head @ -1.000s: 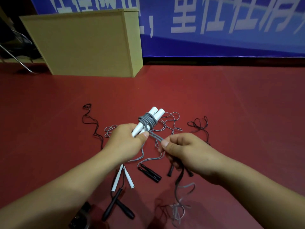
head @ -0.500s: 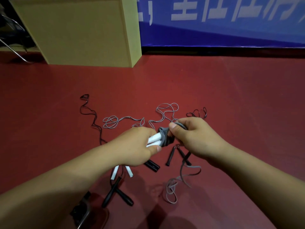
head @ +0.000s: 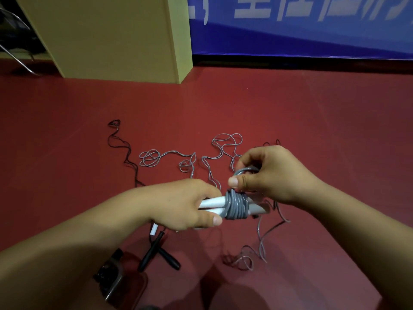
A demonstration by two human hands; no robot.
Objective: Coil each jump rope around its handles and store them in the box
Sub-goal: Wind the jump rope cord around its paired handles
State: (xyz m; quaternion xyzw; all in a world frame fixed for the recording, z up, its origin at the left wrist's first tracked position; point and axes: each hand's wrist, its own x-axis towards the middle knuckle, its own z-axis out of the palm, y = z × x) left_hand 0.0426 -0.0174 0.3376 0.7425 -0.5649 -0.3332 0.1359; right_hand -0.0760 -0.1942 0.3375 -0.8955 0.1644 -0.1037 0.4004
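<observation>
My left hand (head: 183, 203) grips a pair of white handles (head: 213, 203) lying sideways, with several turns of grey rope (head: 237, 206) wound tight round their middle. My right hand (head: 271, 173) pinches a loop of the same grey rope just above the coil. The loose tail (head: 260, 240) hangs down to the red floor. More ropes lie on the floor: a thin grey one (head: 169, 154), a black one (head: 121, 146) and a pair of black handles (head: 156, 253) below my left hand. The tall tan cardboard box (head: 116, 36) stands at the back left.
A blue banner (head: 312, 32) with white characters runs along the back wall. Metal chair legs (head: 15, 52) show at the far left. A dark object (head: 111, 278) sits on the floor under my left forearm. A white handle end (head: 153, 230) peeks out below my left hand.
The handles have turned from pointing up and away to lying sideways. My right hand has come up from below the coil to above it, carrying the rope round. The view has tilted down.
</observation>
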